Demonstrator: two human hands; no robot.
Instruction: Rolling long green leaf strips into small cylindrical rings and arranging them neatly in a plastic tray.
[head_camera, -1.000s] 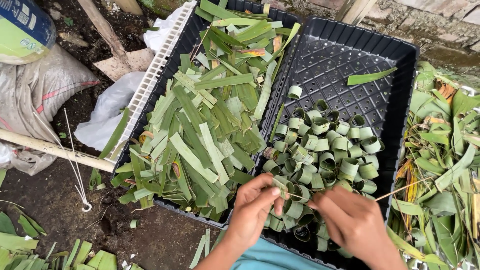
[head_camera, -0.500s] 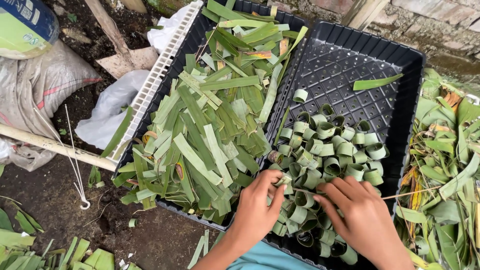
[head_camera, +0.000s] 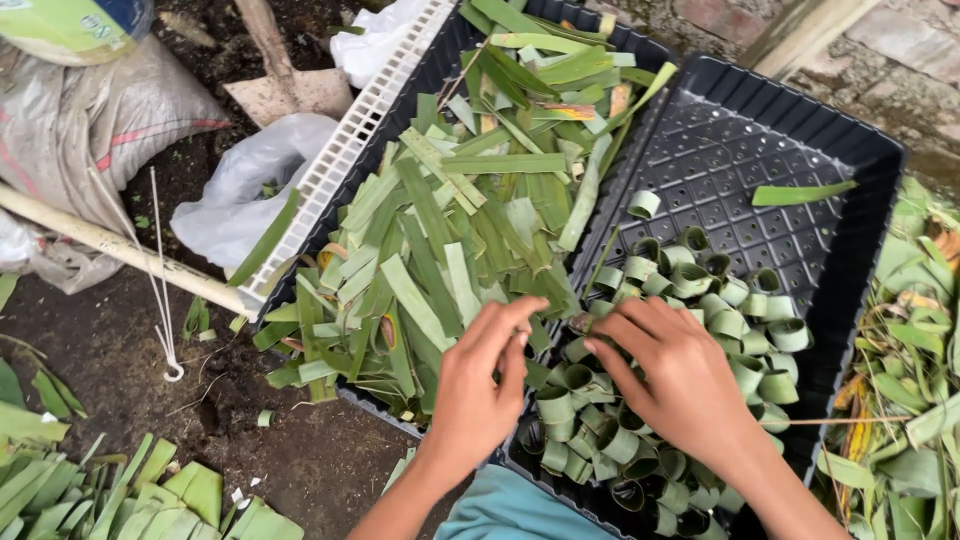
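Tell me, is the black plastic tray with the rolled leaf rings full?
Partly full: green rolled leaf rings crowd the black plastic tray's near half; the far half lies mostly bare.

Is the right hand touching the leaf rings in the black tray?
Touching. The head view shows the right hand lying flat on the leaf rings in the black tray, its fingers pressed onto them with no gap.
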